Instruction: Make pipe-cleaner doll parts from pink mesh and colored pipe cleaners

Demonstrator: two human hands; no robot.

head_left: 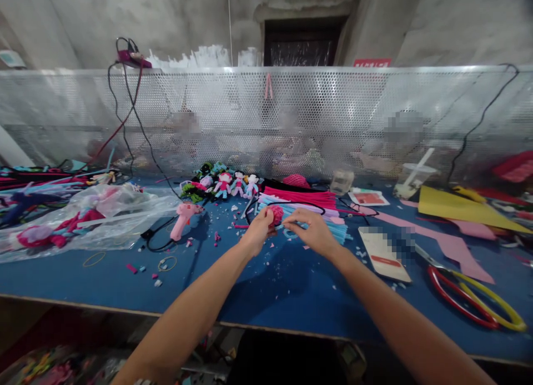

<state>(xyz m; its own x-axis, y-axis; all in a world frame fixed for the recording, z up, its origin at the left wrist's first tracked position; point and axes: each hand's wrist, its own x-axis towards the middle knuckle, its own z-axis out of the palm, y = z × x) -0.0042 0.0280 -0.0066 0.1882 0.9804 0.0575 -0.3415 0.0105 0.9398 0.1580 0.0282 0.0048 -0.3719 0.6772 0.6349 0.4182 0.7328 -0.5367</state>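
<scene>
My left hand (259,230) is closed around a pink fuzzy pipe-cleaner piece (275,214), rounded and coiled, held above the table. Just to its right, my right hand (310,228) has its thumb and forefinger pinched together near the piece. What sits between those fingertips, if anything, is too small to make out. Behind both hands lie bundles of pipe cleaners: deep pink ones (306,195) at the back and light blue ones (339,233) in front, partly hidden by my right hand.
Left of my hands lies a pink glue gun (183,219); small finished dolls (239,184) are grouped behind it. Scissors with red and yellow handles (466,293), a pale phone-like slab (383,254) and a plastic cup (416,179) are on the right. A perforated metal screen (233,107) borders the back.
</scene>
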